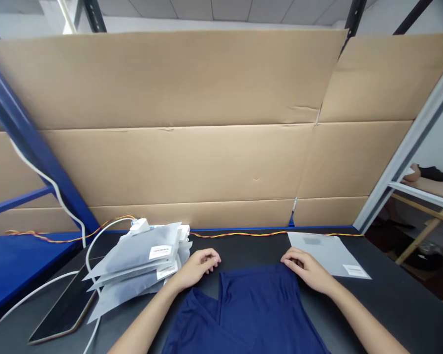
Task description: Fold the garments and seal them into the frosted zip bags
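Observation:
A dark navy garment [260, 305] lies on the black table in front of me, partly folded, its straight top edge facing away and its lower part cut off by the picture's bottom. My left hand [201, 265] is just left of that edge, fingers loosely curled together and nothing visible in them. At the garment's far right corner, my right hand [306, 268] has its thumb and fingers closed on the cloth. A flat grey plastic bag [328, 253] with a white label lies beyond my right hand.
Left of my left hand is a stack of labelled grey plastic bags [151, 258]. A dark tablet [66, 305] and a white cable [92, 250] lie beside it. Cardboard panels [206, 162] close off the back, between a blue post [40, 147] and a grey post [402, 152].

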`<state>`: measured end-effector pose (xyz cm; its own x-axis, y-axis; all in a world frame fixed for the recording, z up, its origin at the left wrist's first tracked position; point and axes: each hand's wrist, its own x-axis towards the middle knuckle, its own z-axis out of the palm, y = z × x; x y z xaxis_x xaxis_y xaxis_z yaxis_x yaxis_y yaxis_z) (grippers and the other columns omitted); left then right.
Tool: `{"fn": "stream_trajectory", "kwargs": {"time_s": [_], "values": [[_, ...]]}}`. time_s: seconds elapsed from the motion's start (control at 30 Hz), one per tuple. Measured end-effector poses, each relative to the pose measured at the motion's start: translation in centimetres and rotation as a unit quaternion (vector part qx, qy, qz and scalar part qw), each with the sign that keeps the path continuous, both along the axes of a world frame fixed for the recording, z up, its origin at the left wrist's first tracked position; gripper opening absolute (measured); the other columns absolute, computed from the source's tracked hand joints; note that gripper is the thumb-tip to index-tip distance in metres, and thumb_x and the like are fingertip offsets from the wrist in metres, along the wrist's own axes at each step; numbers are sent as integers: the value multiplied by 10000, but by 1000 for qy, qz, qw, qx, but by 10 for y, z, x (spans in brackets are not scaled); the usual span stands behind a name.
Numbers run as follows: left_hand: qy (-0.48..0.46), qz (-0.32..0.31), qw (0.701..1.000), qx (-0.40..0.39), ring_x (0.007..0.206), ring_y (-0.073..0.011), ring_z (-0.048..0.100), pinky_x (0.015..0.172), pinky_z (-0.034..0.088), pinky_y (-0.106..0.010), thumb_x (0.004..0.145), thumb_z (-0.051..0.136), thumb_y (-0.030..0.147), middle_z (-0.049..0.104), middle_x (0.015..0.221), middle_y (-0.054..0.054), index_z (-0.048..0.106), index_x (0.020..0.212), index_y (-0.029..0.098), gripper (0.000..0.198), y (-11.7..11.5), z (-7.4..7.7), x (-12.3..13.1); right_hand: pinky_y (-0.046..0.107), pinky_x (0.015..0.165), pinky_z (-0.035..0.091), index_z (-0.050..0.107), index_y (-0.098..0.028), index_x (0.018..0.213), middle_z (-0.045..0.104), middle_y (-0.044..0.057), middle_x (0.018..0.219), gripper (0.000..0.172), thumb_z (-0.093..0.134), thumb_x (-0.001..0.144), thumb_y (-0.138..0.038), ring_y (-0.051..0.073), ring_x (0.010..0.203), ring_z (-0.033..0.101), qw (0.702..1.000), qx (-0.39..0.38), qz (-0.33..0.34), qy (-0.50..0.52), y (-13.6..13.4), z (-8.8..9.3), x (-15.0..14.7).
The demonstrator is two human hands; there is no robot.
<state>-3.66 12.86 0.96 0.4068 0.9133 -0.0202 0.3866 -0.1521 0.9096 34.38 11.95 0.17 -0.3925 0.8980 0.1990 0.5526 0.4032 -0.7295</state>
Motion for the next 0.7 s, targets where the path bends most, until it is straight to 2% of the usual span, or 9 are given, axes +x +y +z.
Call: {"fn": "stream_trajectory", "kwargs": {"time_s": [0.13,0.23,0.3,0.4,0.5,0.6,0.7], "values": [[8,1,1000,-2,732,-158,568,669,462,-256,901,539,543,626,818,-16,653,972,180,388,-1,2,0,313,737,446,691,-235,895,651,36,914,308,467,973,-431,198,823,602,1000,0,-5,-4,0,0,0],[49,-13,998,21,748,-158,559,687,445,-258,921,523,512,626,872,-18,672,1043,198,368,-5,8,2,297,677,433,686,-236,923,637,27,903,277,481,964,-416,181,760,580,1000,-6,-12,-9,-1,-2,1],[84,-40,994,59,756,-151,541,703,431,-255,926,526,478,605,909,-19,697,1020,207,334,-9,10,4,292,661,433,682,-234,939,618,21,877,238,513,945,-402,174,730,562,1000,-12,-14,-14,-1,-3,2],[117,-76,985,103,769,-148,519,715,429,-243,867,615,415,574,918,-11,710,933,211,235,-12,11,8,293,691,451,675,-223,851,588,15,837,179,569,904,-357,172,737,558,999,-15,9,-26,-1,-6,4],[138,-76,981,117,736,-143,513,687,431,-238,810,664,334,578,884,-2,680,851,201,140,-12,12,12,297,686,458,640,-212,766,582,13,818,173,580,879,-329,169,721,553,999,5,18,-31,2,-5,-1],[134,-57,980,134,720,-141,534,674,439,-244,854,602,292,588,893,-7,632,863,196,101,-19,26,16,303,661,449,607,-213,792,583,18,806,205,527,913,-358,173,702,535,998,56,-17,-20,-3,9,-9],[144,-38,969,198,821,-177,564,754,448,-278,907,542,268,608,918,-19,607,908,221,80,-43,52,18,317,685,461,573,-225,810,595,34,834,230,477,956,-376,190,752,555,994,101,-30,-8,-31,32,-12]]}}
